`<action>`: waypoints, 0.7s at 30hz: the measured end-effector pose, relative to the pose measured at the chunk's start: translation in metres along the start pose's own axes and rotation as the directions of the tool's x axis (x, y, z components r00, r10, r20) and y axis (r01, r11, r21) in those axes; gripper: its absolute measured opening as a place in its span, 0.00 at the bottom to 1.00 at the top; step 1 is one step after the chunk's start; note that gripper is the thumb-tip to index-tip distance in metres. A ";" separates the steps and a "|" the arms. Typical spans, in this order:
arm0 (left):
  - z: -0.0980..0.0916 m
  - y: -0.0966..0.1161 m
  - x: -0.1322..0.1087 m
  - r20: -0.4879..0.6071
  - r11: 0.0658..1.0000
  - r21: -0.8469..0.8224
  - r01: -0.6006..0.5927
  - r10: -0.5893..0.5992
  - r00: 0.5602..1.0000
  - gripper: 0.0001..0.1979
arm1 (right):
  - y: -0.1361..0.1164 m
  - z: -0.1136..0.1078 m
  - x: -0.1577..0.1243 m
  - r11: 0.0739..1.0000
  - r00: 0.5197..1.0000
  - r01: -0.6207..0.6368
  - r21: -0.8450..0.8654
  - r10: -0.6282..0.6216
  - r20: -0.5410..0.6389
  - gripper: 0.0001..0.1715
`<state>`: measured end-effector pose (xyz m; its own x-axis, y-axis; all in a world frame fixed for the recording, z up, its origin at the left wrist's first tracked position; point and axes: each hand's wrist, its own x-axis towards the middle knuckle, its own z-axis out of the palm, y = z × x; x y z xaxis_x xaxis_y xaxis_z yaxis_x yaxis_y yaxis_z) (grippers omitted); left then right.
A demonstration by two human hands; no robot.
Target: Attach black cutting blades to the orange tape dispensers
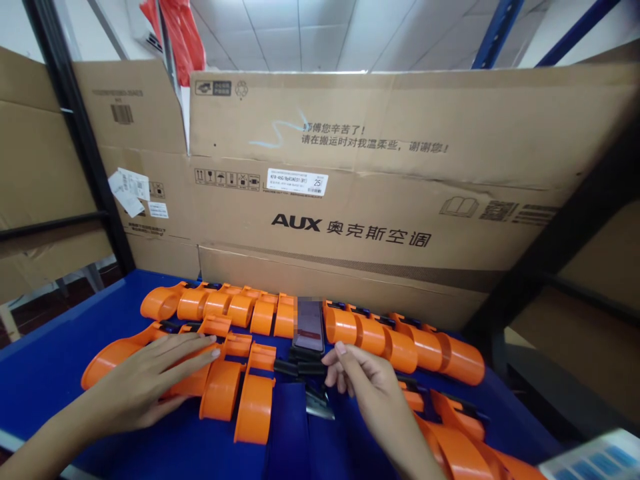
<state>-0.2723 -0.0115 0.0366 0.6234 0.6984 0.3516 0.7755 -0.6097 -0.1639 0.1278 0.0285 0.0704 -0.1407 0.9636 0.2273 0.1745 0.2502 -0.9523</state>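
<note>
My left hand (pixel 143 380) lies flat with fingers stretched out over orange plastic tape-dispenser bodies (pixel 220 390) on the blue table (pixel 45 367). My right hand (pixel 363 380) is bent in a pinch beside small black parts (pixel 300 368); what its fingers hold is hidden. A thin metal blade piece (pixel 317 405) lies just under it. A phone (pixel 309 325) leans upright among the back row of orange bodies (pixel 240 308).
More orange bodies run to the right (pixel 425 347) and pile at the near right (pixel 460 447). A large AUX cardboard sheet (pixel 400 200) walls the table's back. Black rack posts (pixel 75 133) stand left and right. A light box corner (pixel 600 460) shows bottom right.
</note>
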 end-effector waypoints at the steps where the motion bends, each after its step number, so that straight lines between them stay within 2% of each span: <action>1: -0.002 0.000 0.001 -0.005 1.000 -0.010 -0.006 0.006 1.000 0.40 | -0.001 0.000 0.000 1.000 1.000 0.001 -0.004 -0.001 -0.003 0.36; 8: -0.014 0.005 -0.002 -0.135 0.982 -0.164 0.091 -0.114 0.984 0.40 | -0.005 0.000 -0.001 1.000 1.000 -0.009 -0.010 0.008 -0.011 0.36; 12: -0.007 0.006 -0.004 -0.155 0.980 -0.158 0.124 -0.148 0.977 0.31 | -0.004 0.000 -0.001 1.000 1.000 0.002 -0.020 -0.001 0.008 0.35; 14: -0.001 0.002 -0.005 -0.168 0.984 -0.121 0.133 -0.153 0.974 0.30 | -0.004 0.000 -0.001 1.000 1.000 0.006 -0.024 -0.006 0.011 0.35; 18: 0.009 -0.006 -0.010 -0.093 0.992 -0.055 0.114 -0.119 0.989 0.37 | -0.002 -0.001 -0.002 1.000 1.000 0.009 -0.029 -0.009 0.009 0.33; 21: 0.013 -0.002 -0.011 -0.067 0.990 -0.033 0.138 -0.140 0.988 0.39 | -0.002 -0.001 -0.002 0.999 1.000 0.015 -0.041 -0.015 0.012 0.33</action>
<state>-0.2794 -0.0133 0.0206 0.5006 0.7503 0.4318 0.8504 -0.5194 -0.0834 0.1285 0.0259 0.0714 -0.1551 0.9586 0.2389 0.2120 0.2684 -0.9397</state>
